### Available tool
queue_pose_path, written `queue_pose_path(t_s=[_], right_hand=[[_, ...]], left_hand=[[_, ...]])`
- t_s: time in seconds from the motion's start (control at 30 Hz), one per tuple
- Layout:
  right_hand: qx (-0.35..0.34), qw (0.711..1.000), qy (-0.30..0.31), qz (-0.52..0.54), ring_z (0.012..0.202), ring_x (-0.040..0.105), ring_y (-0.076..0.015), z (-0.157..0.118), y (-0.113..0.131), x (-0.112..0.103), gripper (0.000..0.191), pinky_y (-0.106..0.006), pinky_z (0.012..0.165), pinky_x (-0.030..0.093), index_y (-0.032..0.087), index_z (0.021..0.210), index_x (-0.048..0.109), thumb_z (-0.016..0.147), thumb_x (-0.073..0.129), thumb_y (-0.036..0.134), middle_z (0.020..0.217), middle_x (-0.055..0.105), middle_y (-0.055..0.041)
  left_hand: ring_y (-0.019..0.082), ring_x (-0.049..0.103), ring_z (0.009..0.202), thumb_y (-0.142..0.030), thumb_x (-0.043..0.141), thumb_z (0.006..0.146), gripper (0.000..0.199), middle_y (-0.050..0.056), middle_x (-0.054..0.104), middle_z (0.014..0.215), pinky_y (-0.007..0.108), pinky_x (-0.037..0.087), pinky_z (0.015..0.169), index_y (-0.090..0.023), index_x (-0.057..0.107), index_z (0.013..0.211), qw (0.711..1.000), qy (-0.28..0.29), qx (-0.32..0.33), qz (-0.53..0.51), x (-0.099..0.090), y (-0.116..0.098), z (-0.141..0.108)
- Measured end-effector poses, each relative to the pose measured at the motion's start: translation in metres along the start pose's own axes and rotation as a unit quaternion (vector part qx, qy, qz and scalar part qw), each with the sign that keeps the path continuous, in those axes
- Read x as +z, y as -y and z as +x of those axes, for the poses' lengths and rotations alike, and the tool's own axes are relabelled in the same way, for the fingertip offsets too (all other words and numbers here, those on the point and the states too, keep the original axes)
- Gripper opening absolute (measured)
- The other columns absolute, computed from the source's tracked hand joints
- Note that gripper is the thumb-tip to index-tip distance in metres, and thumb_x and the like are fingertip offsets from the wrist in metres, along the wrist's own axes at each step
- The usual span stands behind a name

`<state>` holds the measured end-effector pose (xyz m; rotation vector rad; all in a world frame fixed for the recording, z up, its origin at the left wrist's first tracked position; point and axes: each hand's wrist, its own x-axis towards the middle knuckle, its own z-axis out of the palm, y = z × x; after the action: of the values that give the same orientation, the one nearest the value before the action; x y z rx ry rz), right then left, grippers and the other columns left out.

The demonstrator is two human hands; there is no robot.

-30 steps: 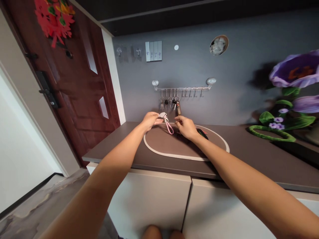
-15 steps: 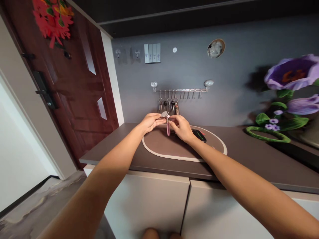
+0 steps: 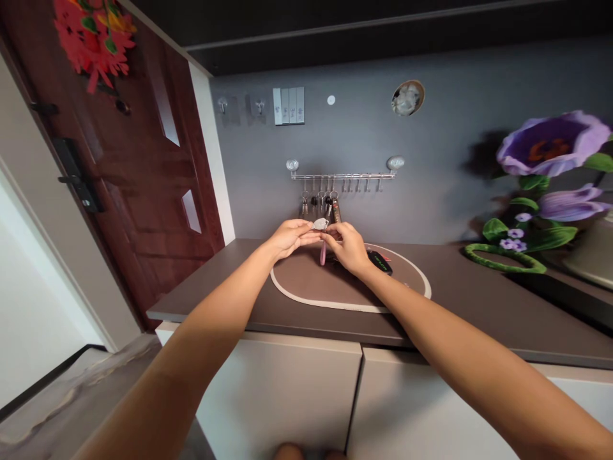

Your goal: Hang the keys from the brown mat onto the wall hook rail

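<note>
In the middle of the frame, above the oval mat (image 3: 306, 281) on the brown table (image 3: 205, 284), I hold a small silver tag (image 3: 320, 224) between my two hands. My left hand (image 3: 288, 239) pinches its left edge between thumb and fingers, with the other fingers reaching out just under it. My right hand (image 3: 350, 246) is nearly closed at the tag's right end, thumb and fingertips drawn together; exactly what they grip there is too small for me to tell. A pink strap (image 3: 323, 254) hangs down between my hands, beside my right fingers. Behind my right wrist, a black item with green lettering (image 3: 381, 262) lies on the mat, partly hidden by my arm.

Just above my hands, bunches of keys (image 3: 305, 206) hang from the left half of a clear hook rail (image 3: 352, 176) on the grey wall. At the right of the frame stand purple flowers (image 3: 550, 150) with green leaves; at the upper left, red flowers (image 3: 93, 48) hang on the dark red door (image 3: 138, 160).
</note>
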<state>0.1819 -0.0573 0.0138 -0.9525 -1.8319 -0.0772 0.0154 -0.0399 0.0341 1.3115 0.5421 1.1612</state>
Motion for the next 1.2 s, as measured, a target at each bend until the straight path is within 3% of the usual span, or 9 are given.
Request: queue_pose_path(t_s=[0.37, 0.8, 0.97, 1.2], right_hand=[[0.019, 0.999, -0.037, 0.027, 0.070, 0.052, -0.0136, 0.003, -0.003, -0.004, 0.016, -0.027, 0.069, 0.043, 0.018, 0.080, 0.061, 0.077, 0.049, 0.029, 0.080, 0.055, -0.0042], [0.072, 0.984, -0.049, 0.155, 0.076, 0.055, -0.0139, 0.006, -0.008, -0.004, 0.017, -0.029, 0.077, 0.042, 0.018, 0.070, 0.065, 0.072, 0.057, 0.034, 0.077, 0.060, -0.0028], [0.103, 0.974, -0.059, 0.193, 0.075, 0.055, -0.0139, 0.007, -0.008, -0.005, 0.018, -0.029, 0.076, 0.042, 0.018, 0.069, 0.064, 0.070, 0.058, 0.035, 0.078, 0.060, -0.0028], [0.147, 0.959, -0.062, 0.233, 0.074, 0.055, -0.0142, 0.008, -0.008, -0.006, 0.023, -0.030, 0.073, 0.043, 0.016, 0.073, 0.062, 0.070, 0.056, 0.038, 0.077, 0.062, -0.0037]], left_hand=[[0.020, 0.064, 0.081, -0.019, 0.051, 0.080, 0.012, 0.015, 0.066, 0.084, 0.040, 0.046, 0.085, -0.007, 0.054, 0.083, 0.999, -0.015, 0.018, 0.037, -0.005, -0.005, 0.001], [0.015, 0.062, 0.057, -0.012, 0.053, 0.076, 0.003, 0.008, 0.062, 0.063, 0.036, 0.052, 0.072, -0.009, 0.052, 0.077, 0.991, -0.110, -0.059, 0.038, -0.013, -0.002, 0.005], [0.012, 0.059, 0.053, -0.018, 0.054, 0.077, 0.007, 0.002, 0.056, 0.058, 0.035, 0.051, 0.070, -0.012, 0.050, 0.075, 0.990, -0.075, -0.113, 0.045, -0.012, 0.000, 0.002], [0.012, 0.058, 0.058, -0.031, 0.059, 0.073, 0.021, 0.002, 0.055, 0.063, 0.037, 0.050, 0.069, -0.012, 0.051, 0.069, 0.978, 0.012, -0.168, 0.121, -0.009, 0.006, 0.000]])
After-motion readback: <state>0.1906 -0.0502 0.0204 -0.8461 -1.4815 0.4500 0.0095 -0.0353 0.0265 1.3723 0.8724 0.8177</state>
